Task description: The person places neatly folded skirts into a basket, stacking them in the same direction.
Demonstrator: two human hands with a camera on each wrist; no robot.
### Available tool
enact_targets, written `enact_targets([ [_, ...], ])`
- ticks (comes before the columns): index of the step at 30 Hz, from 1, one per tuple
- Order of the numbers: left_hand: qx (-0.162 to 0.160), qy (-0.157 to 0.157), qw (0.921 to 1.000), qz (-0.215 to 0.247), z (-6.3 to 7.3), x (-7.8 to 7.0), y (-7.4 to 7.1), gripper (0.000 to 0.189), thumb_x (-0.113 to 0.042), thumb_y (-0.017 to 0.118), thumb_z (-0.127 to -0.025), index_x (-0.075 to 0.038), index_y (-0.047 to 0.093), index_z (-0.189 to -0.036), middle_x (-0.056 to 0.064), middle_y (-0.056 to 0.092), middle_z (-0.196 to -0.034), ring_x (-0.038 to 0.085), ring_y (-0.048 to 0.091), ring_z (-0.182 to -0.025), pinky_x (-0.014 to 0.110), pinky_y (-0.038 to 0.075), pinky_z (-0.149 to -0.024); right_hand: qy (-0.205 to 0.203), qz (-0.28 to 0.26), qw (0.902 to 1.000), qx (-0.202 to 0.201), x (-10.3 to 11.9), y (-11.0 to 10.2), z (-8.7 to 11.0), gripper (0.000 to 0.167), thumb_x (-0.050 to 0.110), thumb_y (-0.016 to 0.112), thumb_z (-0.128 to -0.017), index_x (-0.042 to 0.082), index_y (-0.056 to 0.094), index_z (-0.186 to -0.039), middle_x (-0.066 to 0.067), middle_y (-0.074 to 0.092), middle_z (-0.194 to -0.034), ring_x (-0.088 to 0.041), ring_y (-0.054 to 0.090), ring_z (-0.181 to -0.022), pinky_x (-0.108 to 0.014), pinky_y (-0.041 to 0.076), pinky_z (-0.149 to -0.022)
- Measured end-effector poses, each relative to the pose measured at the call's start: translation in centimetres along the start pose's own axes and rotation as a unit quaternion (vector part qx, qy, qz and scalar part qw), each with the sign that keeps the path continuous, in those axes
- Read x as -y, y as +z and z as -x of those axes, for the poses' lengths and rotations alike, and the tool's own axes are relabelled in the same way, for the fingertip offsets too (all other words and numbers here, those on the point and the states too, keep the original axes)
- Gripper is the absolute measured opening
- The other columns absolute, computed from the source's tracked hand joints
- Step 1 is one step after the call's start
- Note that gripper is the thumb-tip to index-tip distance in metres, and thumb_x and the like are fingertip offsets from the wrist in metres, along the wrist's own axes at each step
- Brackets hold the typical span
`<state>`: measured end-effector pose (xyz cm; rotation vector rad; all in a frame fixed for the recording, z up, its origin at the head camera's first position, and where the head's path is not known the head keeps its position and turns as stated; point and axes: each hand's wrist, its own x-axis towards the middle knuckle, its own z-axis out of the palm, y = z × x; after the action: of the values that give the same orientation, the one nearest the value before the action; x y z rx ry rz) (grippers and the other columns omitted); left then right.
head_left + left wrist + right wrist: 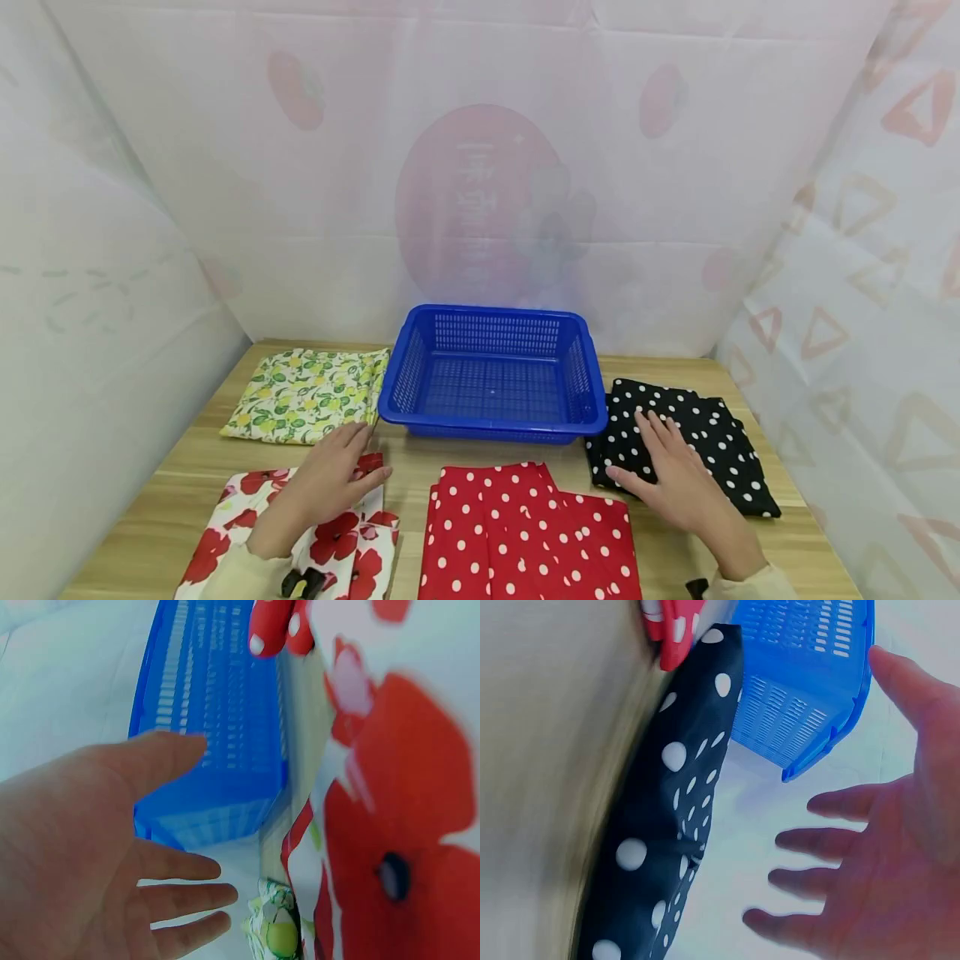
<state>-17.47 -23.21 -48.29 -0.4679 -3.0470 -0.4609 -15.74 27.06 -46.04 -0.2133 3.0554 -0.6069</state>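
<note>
My left hand (327, 477) hovers over a folded white cloth with red flowers (341, 537), fingers extended and nothing held. My right hand (675, 475) is spread above a folded black cloth with white dots (720, 442), also holding nothing. Between the hands, nearer me, lies a folded red cloth with white dots (517, 533). A blue plastic basket (491, 425) with perforated walls stands at the back centre, with nothing inside. Both wrist views show the fingers apart, with the basket (210, 697) beyond the left hand and the black cloth (652, 817) beside the right.
A folded cloth with a lemon print (307, 396) lies left of the basket. All of it rests on a wooden table (150, 508). Pale printed sheets (495, 167) hang at the back and along both sides of the table.
</note>
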Motion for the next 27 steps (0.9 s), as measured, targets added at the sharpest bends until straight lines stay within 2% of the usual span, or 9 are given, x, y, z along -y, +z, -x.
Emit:
enact_targets([
  [4, 0.021, -0.012, 0.9994, 0.026, 0.5, -0.7, -0.1, 0.069, -0.044, 0.068, -0.101, 0.008, 0.055, -0.146, 0.026, 0.058, -0.147, 0.045, 0.055, -0.137, 0.064, 0.048, -0.113, -0.013, -0.022, 0.9997, -0.002, -0.1, -0.6, 1.6, 0.099, 0.067, 0.062, -0.097, 0.003, 0.029, -0.166, -0.027, 0.029, -0.171, -0.054, 0.027, -0.156, -0.078, 0.029, -0.118],
  [9, 0.051, -0.034, 0.9972, 0.042, 1.2, -1.9, -0.8, 0.069, -0.044, 0.069, -0.101, 0.006, 0.056, -0.145, 0.026, 0.058, -0.147, 0.043, 0.056, -0.135, 0.063, 0.050, -0.111, -0.009, -0.027, 0.9996, 0.007, 0.1, -1.4, 3.2, 0.095, 0.068, 0.063, -0.096, 0.000, 0.042, -0.158, -0.026, 0.050, -0.157, -0.051, 0.046, -0.145, -0.072, 0.041, -0.114],
  [15, 0.075, -0.044, 0.9925, 0.085, 1.7, -3.2, -1.4, 0.067, -0.044, 0.069, -0.101, 0.007, 0.058, -0.143, 0.030, 0.056, -0.149, 0.047, 0.055, -0.139, 0.065, 0.048, -0.111, 0.015, -0.060, 0.9959, 0.066, -0.1, -1.6, 4.0, 0.080, 0.057, 0.072, -0.095, -0.009, 0.060, -0.140, -0.019, 0.070, -0.132, -0.035, 0.069, -0.119, -0.057, 0.058, -0.101],
  [19, 0.085, -0.030, 0.9877, 0.128, 1.7, -3.8, -1.3, 0.060, -0.040, 0.072, -0.099, 0.007, 0.063, -0.135, 0.025, 0.064, -0.140, 0.043, 0.060, -0.133, 0.064, 0.051, -0.109, 0.052, -0.087, 0.9890, 0.108, -0.2, -1.2, 4.2, 0.070, 0.051, 0.075, -0.095, -0.008, 0.065, -0.131, -0.005, 0.073, -0.108, -0.020, 0.067, -0.099, -0.042, 0.063, -0.087],
  [21, 0.101, -0.020, 0.9813, 0.163, 1.7, -4.0, -1.2, 0.057, -0.039, 0.072, -0.099, 0.005, 0.064, -0.133, 0.020, 0.068, -0.134, 0.039, 0.064, -0.127, 0.062, 0.053, -0.106, 0.062, -0.096, 0.9857, 0.125, -0.3, -0.9, 4.3, 0.066, 0.049, 0.075, -0.095, -0.008, 0.067, -0.129, -0.001, 0.069, -0.098, -0.016, 0.062, -0.093, -0.035, 0.060, -0.080],
  [23, 0.125, -0.008, 0.9699, 0.209, 1.6, -4.0, -0.9, 0.055, -0.038, 0.071, -0.101, 0.006, 0.063, -0.134, 0.018, 0.069, -0.132, 0.038, 0.065, -0.125, 0.061, 0.054, -0.104, 0.072, -0.101, 0.9826, 0.139, -0.3, -0.6, 4.4, 0.062, 0.049, 0.075, -0.095, -0.006, 0.069, -0.124, 0.000, 0.067, -0.093, -0.016, 0.061, -0.089, -0.033, 0.058, -0.078],
  [27, 0.177, -0.005, 0.9352, 0.307, 1.4, -4.2, -0.2, 0.053, -0.034, 0.066, -0.104, 0.008, 0.061, -0.136, 0.018, 0.069, -0.132, 0.035, 0.068, -0.121, 0.057, 0.058, -0.100, 0.088, -0.112, 0.9774, 0.156, -0.4, -0.1, 4.4, 0.055, 0.048, 0.076, -0.095, -0.003, 0.072, -0.117, -0.001, 0.073, -0.097, -0.018, 0.065, -0.090, -0.041, 0.061, -0.081],
])
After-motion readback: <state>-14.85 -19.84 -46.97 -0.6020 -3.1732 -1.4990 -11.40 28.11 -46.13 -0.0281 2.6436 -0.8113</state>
